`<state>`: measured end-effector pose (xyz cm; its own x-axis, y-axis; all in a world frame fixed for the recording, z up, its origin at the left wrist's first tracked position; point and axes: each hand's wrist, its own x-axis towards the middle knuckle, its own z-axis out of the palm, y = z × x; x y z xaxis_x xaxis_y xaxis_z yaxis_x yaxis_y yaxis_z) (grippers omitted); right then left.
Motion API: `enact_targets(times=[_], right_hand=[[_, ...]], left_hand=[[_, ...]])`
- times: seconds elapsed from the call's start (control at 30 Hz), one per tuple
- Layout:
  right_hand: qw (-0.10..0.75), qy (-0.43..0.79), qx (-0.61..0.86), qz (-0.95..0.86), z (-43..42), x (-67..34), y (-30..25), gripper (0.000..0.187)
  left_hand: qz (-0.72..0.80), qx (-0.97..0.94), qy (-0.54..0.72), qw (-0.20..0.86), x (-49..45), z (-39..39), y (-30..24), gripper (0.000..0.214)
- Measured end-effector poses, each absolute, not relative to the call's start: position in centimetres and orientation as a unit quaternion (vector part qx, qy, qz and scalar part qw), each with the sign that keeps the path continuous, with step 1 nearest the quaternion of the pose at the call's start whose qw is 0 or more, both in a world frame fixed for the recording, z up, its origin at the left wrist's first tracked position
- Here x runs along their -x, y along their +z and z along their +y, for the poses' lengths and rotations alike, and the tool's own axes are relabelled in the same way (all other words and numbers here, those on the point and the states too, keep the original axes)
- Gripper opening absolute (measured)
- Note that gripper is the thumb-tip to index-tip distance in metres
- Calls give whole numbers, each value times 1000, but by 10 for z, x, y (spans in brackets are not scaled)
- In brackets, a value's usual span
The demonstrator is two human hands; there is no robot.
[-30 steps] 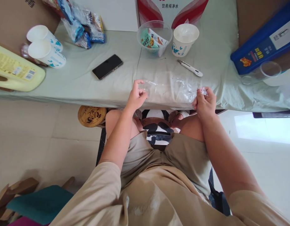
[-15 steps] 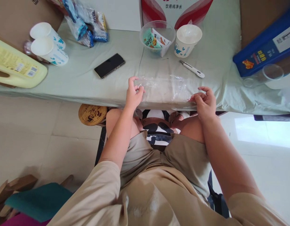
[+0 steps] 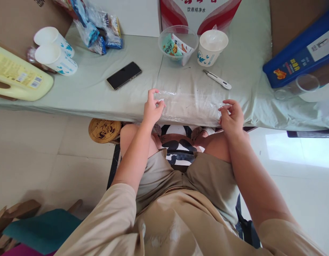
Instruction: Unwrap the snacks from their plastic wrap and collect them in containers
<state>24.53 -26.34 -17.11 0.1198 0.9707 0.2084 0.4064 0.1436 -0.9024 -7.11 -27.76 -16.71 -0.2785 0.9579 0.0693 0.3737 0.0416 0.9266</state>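
A clear plastic bag (image 3: 189, 105) lies flat at the near edge of a table covered in pale green cloth (image 3: 100, 92). My left hand (image 3: 152, 108) pinches the bag's left end between thumb and fingers. At the bag's right end, my right hand (image 3: 232, 117) pinches the corner with its other fingers partly spread. The bag is stretched between the two hands.
Behind the bag lie a white utility knife (image 3: 217, 79), a black phone (image 3: 124, 75), a clear bowl of snack packets (image 3: 177, 44) and a paper cup (image 3: 212, 47). Two more cups (image 3: 54, 49), a yellow jug (image 3: 19, 76) and a blue box (image 3: 300, 53) stand at the sides.
Both hands have lowered the crumpled bag onto the table edge and pulled it flat; my right hand's fingers have loosened from a fist to a lighter pinch.
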Motion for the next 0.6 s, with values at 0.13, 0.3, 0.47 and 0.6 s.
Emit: enact_targets(times=[0.13,0.3,0.47,0.6], right_hand=[[425,285,611,-604,-267,-241,-164,17],[389,270,645,-600,-270,-238,-156,19],[398,289,658,-570,-271,-235,-150,18],[447,287,640,-556,-271,-235,-151,13]], left_hand=[[652,-540,454,278,72,-278,-166,41],[656,-569,425,255,68,-280,-159,26],[659,-560,429,261,64,-281,-151,15],[637,-531,490,268,62,-280,-150,10]])
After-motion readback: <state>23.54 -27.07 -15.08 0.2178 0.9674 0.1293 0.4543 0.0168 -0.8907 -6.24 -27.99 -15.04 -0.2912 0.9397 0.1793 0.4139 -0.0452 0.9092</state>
